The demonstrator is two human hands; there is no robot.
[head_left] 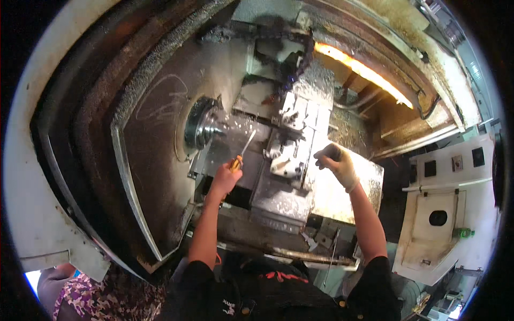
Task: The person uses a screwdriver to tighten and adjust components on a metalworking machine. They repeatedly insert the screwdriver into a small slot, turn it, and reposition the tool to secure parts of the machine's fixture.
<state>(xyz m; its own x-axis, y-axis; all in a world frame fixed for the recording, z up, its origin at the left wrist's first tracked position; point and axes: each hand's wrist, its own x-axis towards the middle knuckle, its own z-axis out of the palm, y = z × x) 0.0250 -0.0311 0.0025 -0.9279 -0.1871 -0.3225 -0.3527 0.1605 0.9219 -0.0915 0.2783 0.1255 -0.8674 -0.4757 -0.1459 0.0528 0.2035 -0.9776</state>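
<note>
We grip the screwdriver (236, 162) by its orange handle in the closed left hand (225, 181); its shaft slants upward between the round chuck (201, 127) and the metal tool block (287, 159). We hold the right hand (339, 163) to the block's right, fingers bent; we cannot tell whether they pinch anything. Beyond, a bright strip (361, 70) glows.

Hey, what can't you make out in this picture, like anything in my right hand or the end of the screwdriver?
All in the head view:
Right hand: its curl and the glare hide whether it holds anything.
Screwdriver: the tip's shape is too small and blurred; your left hand covers part of the handle.
Camouflage clothing: cut off by the lower edge.
Pale scrawl: too faint to read.
</note>
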